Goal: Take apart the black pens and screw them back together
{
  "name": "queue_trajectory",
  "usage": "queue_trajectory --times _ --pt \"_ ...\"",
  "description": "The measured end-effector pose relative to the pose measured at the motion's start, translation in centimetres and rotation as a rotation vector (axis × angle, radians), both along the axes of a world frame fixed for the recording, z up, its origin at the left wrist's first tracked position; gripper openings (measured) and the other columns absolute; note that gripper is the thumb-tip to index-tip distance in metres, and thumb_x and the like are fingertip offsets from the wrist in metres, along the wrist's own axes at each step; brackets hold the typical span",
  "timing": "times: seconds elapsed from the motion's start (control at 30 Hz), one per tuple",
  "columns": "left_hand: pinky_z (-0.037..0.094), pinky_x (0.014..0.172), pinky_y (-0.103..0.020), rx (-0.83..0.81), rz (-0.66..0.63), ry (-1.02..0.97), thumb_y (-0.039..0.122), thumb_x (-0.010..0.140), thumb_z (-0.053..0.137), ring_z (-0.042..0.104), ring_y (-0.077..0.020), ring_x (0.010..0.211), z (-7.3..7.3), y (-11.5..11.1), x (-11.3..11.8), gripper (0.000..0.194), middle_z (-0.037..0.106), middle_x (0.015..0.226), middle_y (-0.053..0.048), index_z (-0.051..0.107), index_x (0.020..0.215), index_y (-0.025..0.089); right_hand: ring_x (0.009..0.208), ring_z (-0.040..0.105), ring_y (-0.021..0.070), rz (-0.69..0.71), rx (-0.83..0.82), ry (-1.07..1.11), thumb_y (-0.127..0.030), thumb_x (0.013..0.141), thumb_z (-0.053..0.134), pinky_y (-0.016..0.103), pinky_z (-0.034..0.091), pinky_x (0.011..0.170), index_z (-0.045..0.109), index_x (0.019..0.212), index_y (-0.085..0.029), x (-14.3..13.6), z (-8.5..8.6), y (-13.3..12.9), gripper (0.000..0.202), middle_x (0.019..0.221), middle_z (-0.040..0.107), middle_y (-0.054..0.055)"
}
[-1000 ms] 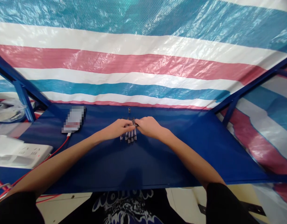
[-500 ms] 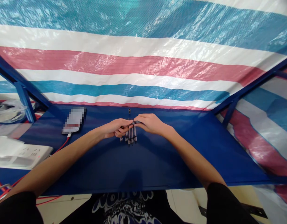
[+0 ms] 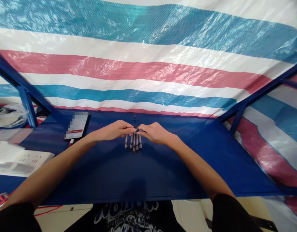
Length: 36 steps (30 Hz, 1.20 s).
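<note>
Several slim, clear-and-dark pens (image 3: 135, 143) lie side by side on the blue table (image 3: 148, 174), pointing toward me. Over their far ends, my left hand (image 3: 118, 130) and my right hand (image 3: 154, 132) meet fingertip to fingertip. My right hand pinches a small dark piece that is too small to make out. The left fingers are pressed together at the same spot, and what they hold, if anything, is hidden. A small metallic item (image 3: 134, 117) lies just beyond the hands.
At the left, a phone (image 3: 78, 125) lies with a cable plugged in. A white power strip (image 3: 33, 161) and a plastic bag (image 3: 12, 116) are farther left. Blue frame bars (image 3: 26, 106) and a striped sheet (image 3: 138, 71) stand around the table.
My left hand has turned palm-down and its lower fingers have drawn away from the pens, so more of them shows. The view has shifted slightly.
</note>
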<state>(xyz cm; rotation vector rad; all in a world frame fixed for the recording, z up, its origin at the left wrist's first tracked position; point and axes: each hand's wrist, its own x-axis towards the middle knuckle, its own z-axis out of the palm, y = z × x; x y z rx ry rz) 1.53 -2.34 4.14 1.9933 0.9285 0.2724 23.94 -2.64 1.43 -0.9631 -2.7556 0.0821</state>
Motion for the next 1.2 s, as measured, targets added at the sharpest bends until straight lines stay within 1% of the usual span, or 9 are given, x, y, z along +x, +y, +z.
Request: queue_trajectory --times 0.23,0.37,0.47,0.57,0.67,0.8,0.87,1.0,1.2 --pt "0.023 0.054 -0.024 0.482 -0.105 0.141 0.043 0.096 0.037 0.031 -0.0089 0.05 -0.3 -0.3 0.0 0.04 0.039 0.056 0.004 0.059 0.076 0.016 0.056 0.04 0.0091 0.092 -0.352 0.169 -0.04 0.1 0.035 0.022 0.028 0.057 0.055 0.085 -0.017 0.4 0.9 0.5 0.034 0.064 0.047 -0.004" --pt "0.021 0.054 -0.025 0.586 -0.108 0.2 0.043 0.096 0.038 0.031 -0.0096 0.049 -1.1 0.1 0.2 0.038 0.039 0.054 0.004 0.059 0.077 0.017 0.06 0.041 0.0087 0.127 -0.5 0.22 -0.041 0.099 0.034 0.021 0.031 0.06 0.054 0.08 -0.016 0.6 0.8 1.1 0.038 0.071 0.05 -0.003" --pt "0.023 0.054 -0.023 0.445 -0.049 0.17 0.045 0.095 0.037 0.036 -0.0096 0.051 -1.2 0.0 0.5 0.039 0.043 0.056 0.003 0.056 0.076 0.017 0.061 0.043 0.009 0.1 -0.466 0.209 -0.039 0.099 0.036 0.021 0.031 0.061 0.057 0.082 -0.015 0.5 0.7 1.1 0.036 0.072 0.053 -0.002" --pt "0.028 0.051 -0.021 0.069 -0.005 0.065 0.051 0.092 0.04 0.04 -0.0089 0.052 -1.3 -0.2 0.7 0.041 0.046 0.061 0.002 0.053 0.074 0.017 0.066 0.049 0.0111 0.071 -0.319 0.153 -0.034 0.098 0.039 0.023 0.032 0.065 0.06 0.087 -0.015 0.4 0.4 0.8 0.031 0.076 0.059 0.001" --pt "0.023 0.044 -0.021 -0.279 0.025 -0.03 0.053 0.09 0.045 0.032 -0.0069 0.045 -1.6 0.0 0.9 0.037 0.041 0.059 0.004 0.054 0.082 0.017 0.078 0.054 0.0142 0.071 -0.159 0.123 -0.031 0.099 0.039 0.024 0.035 0.071 0.063 0.095 -0.015 0.5 0.1 0.6 0.028 0.088 0.063 0.005" --pt "0.017 0.042 -0.021 -0.384 0.031 -0.093 0.053 0.09 0.044 0.024 -0.0062 0.043 -2.4 0.4 1.0 0.039 0.031 0.056 0.006 0.055 0.082 0.017 0.082 0.055 0.017 0.047 0.03 0.065 -0.032 0.1 0.037 0.026 0.035 0.072 0.063 0.1 -0.014 0.5 -0.5 0.6 0.032 0.092 0.064 0.009" --pt "0.019 0.044 -0.022 -0.3 0.015 -0.059 0.052 0.089 0.045 0.024 -0.0065 0.045 -2.6 0.6 0.9 0.041 0.03 0.055 0.005 0.052 0.071 0.016 0.078 0.055 0.0172 0.048 0.08 0.02 -0.035 0.101 0.034 0.026 0.034 0.068 0.063 0.096 -0.013 0.3 -1.0 0.6 0.036 0.088 0.065 0.009" --pt "0.024 0.052 -0.023 0.119 0.023 0.119 0.043 0.087 0.046 0.034 -0.009 0.052 -2.6 0.7 0.9 0.041 0.039 0.054 0.002 0.045 0.057 0.016 0.061 0.05 0.0143 0.018 0.051 -0.048 -0.04 0.101 0.03 0.026 0.026 0.057 0.059 0.092 -0.014 -0.2 -1.7 0.5 0.04 0.074 0.062 0.006" --pt "0.029 0.057 -0.024 0.458 0.175 0.479 0.033 0.088 0.042 0.053 -0.0158 0.063 -2.7 0.1 1.7 0.031 0.065 0.068 -0.002 0.062 0.069 0.02 0.054 0.04 0.0112 0.011 -0.173 0.009 -0.039 0.101 0.033 0.025 0.021 0.055 0.052 0.081 -0.017 -0.5 -2.1 1.5 0.035 0.062 0.05 -0.001"
